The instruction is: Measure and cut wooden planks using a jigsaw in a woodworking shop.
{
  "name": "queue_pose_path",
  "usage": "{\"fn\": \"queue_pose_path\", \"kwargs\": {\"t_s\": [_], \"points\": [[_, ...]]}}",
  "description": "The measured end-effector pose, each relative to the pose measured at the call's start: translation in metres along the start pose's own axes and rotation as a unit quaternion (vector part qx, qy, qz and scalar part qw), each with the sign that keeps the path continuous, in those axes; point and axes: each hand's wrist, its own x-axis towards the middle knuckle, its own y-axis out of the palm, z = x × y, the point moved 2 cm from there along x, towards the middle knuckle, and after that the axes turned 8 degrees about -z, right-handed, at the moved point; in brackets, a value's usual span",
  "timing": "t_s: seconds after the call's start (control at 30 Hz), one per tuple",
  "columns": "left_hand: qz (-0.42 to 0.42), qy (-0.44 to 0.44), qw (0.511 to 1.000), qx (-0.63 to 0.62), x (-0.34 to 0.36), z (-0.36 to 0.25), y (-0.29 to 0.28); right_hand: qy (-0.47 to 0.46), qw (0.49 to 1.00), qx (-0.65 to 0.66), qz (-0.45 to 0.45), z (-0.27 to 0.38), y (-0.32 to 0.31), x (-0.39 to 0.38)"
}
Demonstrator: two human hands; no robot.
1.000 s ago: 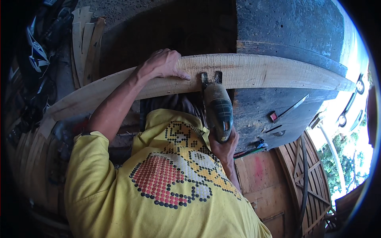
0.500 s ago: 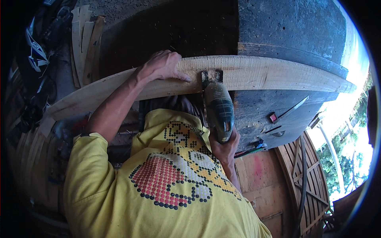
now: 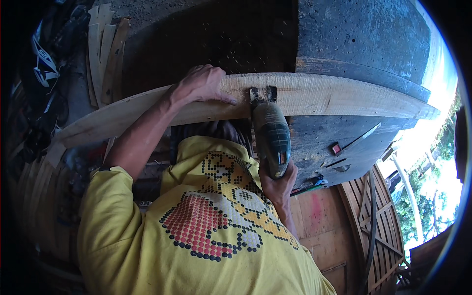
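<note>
A long, curved wooden board [image 3: 334, 96] lies across in front of me, its right part over the dark workbench and its left part reaching past the bench. My left hand [image 3: 204, 84] grips the board's far edge, thumb on the top face. My right hand [image 3: 279, 183] is wrapped around the rear of a dark green jigsaw [image 3: 271, 130]. The jigsaw's metal base plate rests on the board, just right of my left thumb. Its blade cannot be made out. Pale wood specks fly beyond the board's far edge.
On the workbench [image 3: 364, 29] lie a square [image 3: 361, 136] and other small hand tools. Thin wood strips [image 3: 103, 59] lie at the far left. A slatted wooden panel [image 3: 381, 226] stands at the right, beside a brown wooden surface [image 3: 319, 236].
The board and bench sit slightly lower in the picture. The jigsaw stays at nearly the same spot on the board, and both hands keep their grip. Wood specks are still flying.
</note>
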Motion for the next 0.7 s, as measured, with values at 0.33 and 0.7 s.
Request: {"fn": "queue_pose_path", "kwargs": {"t_s": [0.33, 0.7], "points": [[-0.018, 0.010, 1.000, -0.006, 0.001, 0.002, 0.003, -0.003, 1.000, -0.012, -0.003, 0.014, 0.001, 0.008], [0.003, -0.007, 1.000, -0.010, -0.001, -0.002, -0.004, 0.006, 1.000, -0.013, -0.002, 0.024, 0.002, 0.014]]}}
